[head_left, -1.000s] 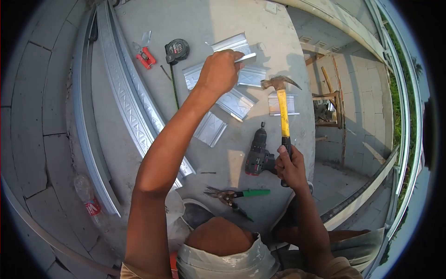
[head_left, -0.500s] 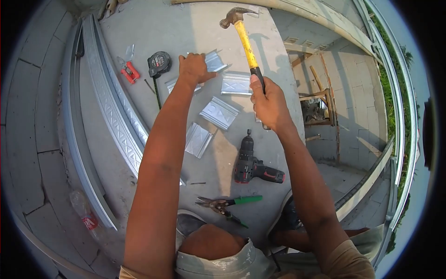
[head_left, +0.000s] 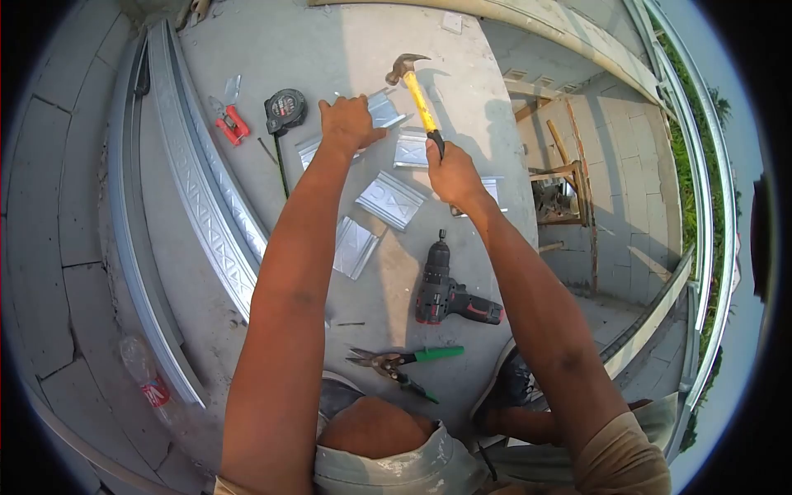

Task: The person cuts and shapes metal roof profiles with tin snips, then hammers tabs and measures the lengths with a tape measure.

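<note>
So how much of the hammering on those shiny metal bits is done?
Several short metal pieces already lie cut on the concrete, beside tin snips and a drill. Right now the left hand pins one piece down while the right hand holds the hammer with its head just above it. Which pieces are already hammered I cannot tell. The long metal strips lie uncut at the left.

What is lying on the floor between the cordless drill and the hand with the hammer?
In the head view, bare concrete separates the drill from the right hand; nothing lies there.
</note>
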Tool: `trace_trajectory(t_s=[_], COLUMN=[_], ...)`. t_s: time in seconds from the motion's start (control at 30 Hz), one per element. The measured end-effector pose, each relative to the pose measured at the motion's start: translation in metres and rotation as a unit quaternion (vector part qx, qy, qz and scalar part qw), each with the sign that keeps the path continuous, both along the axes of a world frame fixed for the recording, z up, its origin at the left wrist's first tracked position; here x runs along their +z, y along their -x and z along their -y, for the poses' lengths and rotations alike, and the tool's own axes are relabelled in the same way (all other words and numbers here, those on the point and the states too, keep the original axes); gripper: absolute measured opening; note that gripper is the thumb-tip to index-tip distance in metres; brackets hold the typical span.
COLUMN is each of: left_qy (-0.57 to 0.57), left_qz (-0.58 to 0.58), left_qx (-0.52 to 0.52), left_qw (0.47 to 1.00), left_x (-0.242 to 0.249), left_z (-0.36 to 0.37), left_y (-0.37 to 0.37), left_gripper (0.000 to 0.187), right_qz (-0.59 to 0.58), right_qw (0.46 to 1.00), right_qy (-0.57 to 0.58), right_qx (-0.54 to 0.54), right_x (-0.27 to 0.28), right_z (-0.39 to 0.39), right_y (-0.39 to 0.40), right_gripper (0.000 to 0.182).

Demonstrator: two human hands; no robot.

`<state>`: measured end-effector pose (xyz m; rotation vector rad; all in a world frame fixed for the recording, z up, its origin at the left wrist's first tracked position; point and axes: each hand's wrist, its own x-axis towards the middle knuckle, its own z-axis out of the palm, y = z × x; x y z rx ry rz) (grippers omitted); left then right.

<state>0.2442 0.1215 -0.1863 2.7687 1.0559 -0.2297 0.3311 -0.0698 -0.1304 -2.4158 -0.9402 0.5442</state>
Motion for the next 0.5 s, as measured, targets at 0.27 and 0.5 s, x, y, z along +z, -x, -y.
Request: trace_trajectory(t_s=[0.27, 0.5], left_qy=[0.012, -0.009], left_qz=[0.015, 0.038], left_qx=[0.039, 0.056], left_qw=[0.999, 0.998], left_x=[-0.006, -0.014], left_z=[0.008, 0.011], left_y=[-0.001, 0.000], left_gripper=[0.078, 0.073], right_qz=[-0.004, -0.065], right_qw=[0.999, 0.996], right_qy=[-0.047, -0.037], right_qx=[-0.011, -0.049], right_x=[-0.023, -0.001], right_z=[0.064, 0.059], right_y=[0.016, 0.023], right_gripper=[0.049, 0.048])
